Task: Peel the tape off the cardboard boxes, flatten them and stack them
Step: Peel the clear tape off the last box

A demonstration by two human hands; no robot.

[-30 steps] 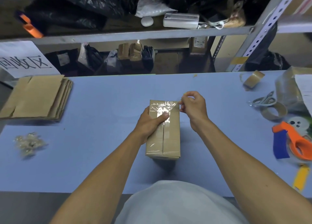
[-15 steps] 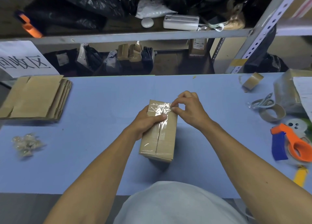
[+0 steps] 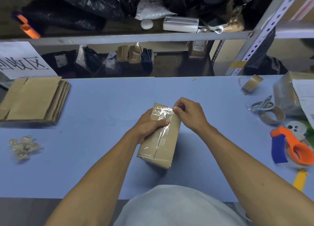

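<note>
Left hand (image 3: 149, 123) clamped around box (image 3: 161, 140) at desk (image 3: 105, 106) centre, thumb pressed on seam. Right hand (image 3: 188, 111) pinched on clear tape (image 3: 163, 111) at far end. Tape best drawn low, slowly; box kept braced.

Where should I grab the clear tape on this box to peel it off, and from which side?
Probably at the tape's crinkled end across the far top edge of the box, coming from the right. There the film looks wrinkled and partly lifted, and the right hand already pinches its corner, while the left hand holds the box down.
</note>
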